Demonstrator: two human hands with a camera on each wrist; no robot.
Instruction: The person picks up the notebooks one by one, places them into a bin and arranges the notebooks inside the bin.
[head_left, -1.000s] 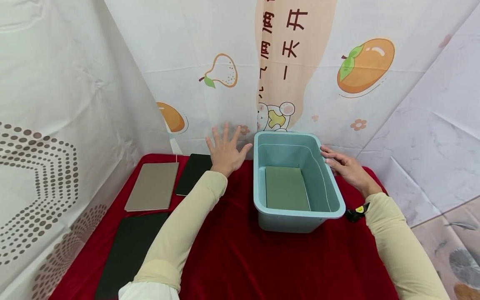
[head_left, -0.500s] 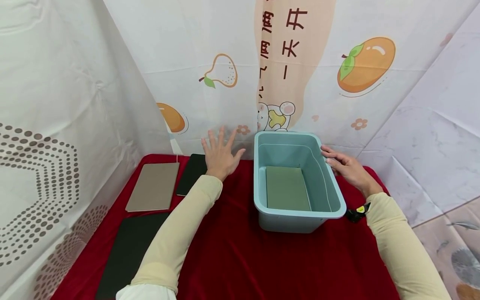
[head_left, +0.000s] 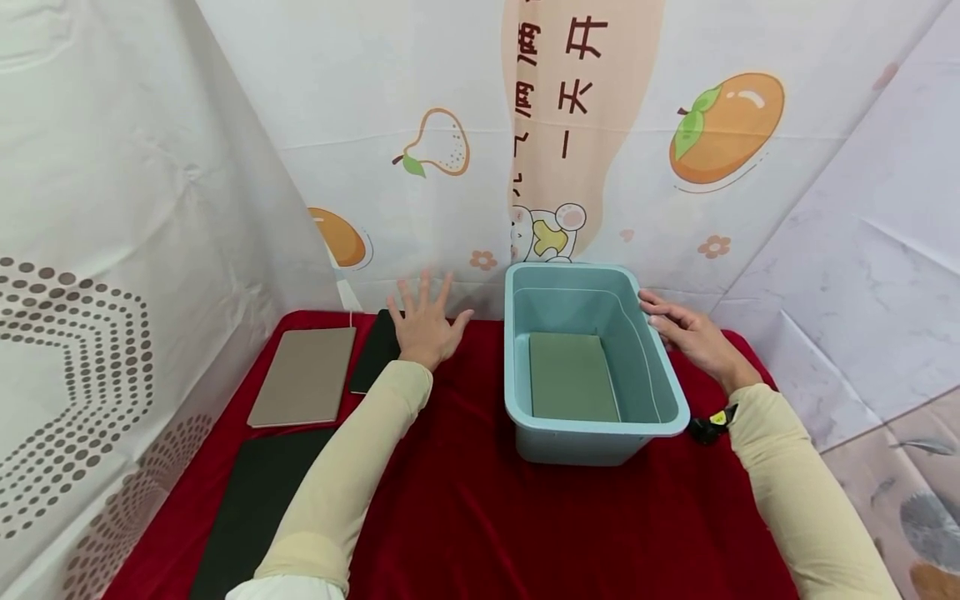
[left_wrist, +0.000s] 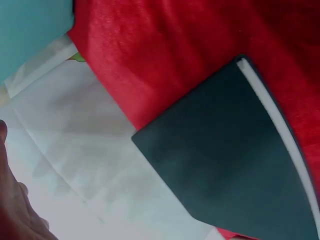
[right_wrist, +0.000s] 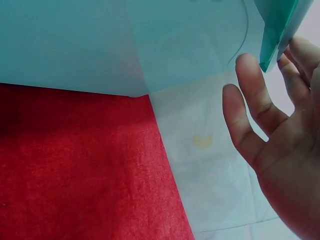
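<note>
My left hand point(head_left: 427, 332) is spread flat with straight fingers in the air beside a small black notebook point(head_left: 372, 358), covering part of it in the head view. The notebook's dark cover and pale page edges fill much of the left wrist view. My right hand point(head_left: 692, 337) touches the right rim of a light blue plastic bin point(head_left: 581, 442), its fingers loosely bent. In the right wrist view several fingertips stand free of the bin wall. Flat on the bin's floor lies a grey-green notebook point(head_left: 572, 379).
A taupe notebook point(head_left: 303, 375) and a larger black notebook point(head_left: 258, 492) lie along the left side of the red cloth point(head_left: 510, 533). A printed white curtain point(head_left: 360, 100) hangs behind the table, close to the bin. My left forearm overlaps the larger black notebook.
My left hand has moved left and slightly toward me, away from the bin and over toward the small black notebook. My right hand has stayed at the bin's rim.
</note>
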